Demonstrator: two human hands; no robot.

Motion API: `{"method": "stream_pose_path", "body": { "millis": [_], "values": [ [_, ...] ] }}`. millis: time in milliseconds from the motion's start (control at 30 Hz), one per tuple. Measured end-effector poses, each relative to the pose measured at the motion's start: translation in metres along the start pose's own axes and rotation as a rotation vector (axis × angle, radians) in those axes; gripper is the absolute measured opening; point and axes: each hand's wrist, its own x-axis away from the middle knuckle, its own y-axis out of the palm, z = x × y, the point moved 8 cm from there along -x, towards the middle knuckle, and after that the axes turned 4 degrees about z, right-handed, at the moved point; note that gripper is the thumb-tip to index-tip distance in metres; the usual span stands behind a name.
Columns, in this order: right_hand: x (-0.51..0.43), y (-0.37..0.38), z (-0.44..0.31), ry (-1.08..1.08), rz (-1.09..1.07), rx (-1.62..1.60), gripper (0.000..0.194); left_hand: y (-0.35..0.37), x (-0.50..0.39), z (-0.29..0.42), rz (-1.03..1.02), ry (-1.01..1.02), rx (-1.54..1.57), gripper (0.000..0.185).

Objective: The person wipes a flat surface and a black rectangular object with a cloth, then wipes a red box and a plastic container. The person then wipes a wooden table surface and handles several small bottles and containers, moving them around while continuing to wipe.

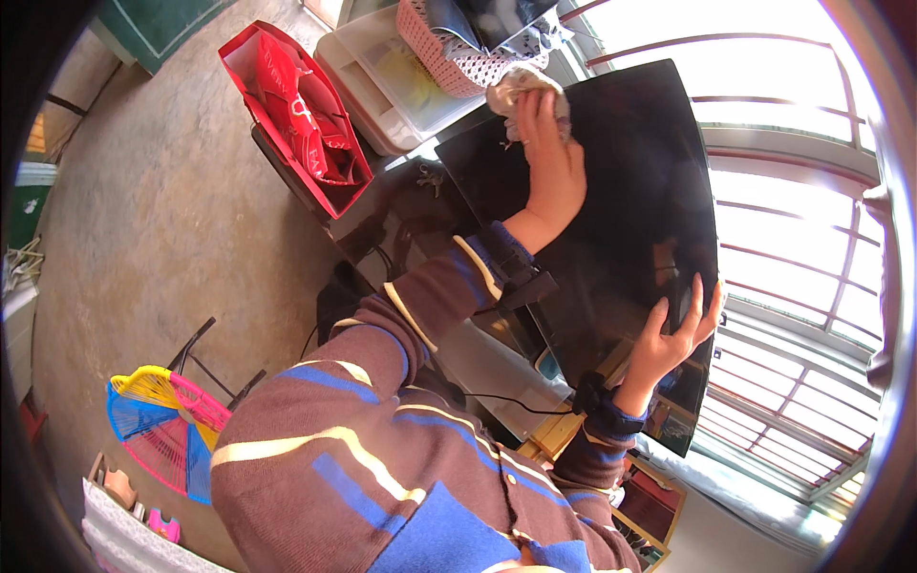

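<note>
A large black flat screen (pixel 616 186), a television or monitor, stands before me on a dark glossy table (pixel 358 229). My left hand (pixel 551 165) presses a bunched whitish cloth (pixel 526 97) on the screen near its upper left corner. The fingers lie over the cloth and hide part of it. Towards the screen's right end, my right hand (pixel 673 344) rests against its face and outer edge, fingers spread, with nothing seen in it. Faint reflections show on the dark panel.
Keys (pixel 430 179) lie on the table beside the screen. A red paper bag (pixel 344 197), a lidded plastic box (pixel 372 93) and a pink basket (pixel 430 54) stand at the left. A barred window (pixel 788 215) is behind the screen. A black cable (pixel 516 408) hangs near my body; a colourful woven chair (pixel 165 430) stands lower left.
</note>
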Motion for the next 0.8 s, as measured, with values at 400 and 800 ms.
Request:
{"method": "stream_pose_path", "body": {
  "millis": [400,800],
  "values": [
    [-0.002,-0.001,-0.001,-0.039,0.016,0.017,0.045,0.034,-0.004,0.129,-0.224,0.17,-0.024,0.065],
    [-0.004,0.002,-0.002,-0.058,0.026,0.031,0.043,0.011,0.053,-0.035,-0.181,0.104,-0.324,0.06]
  ]
}}
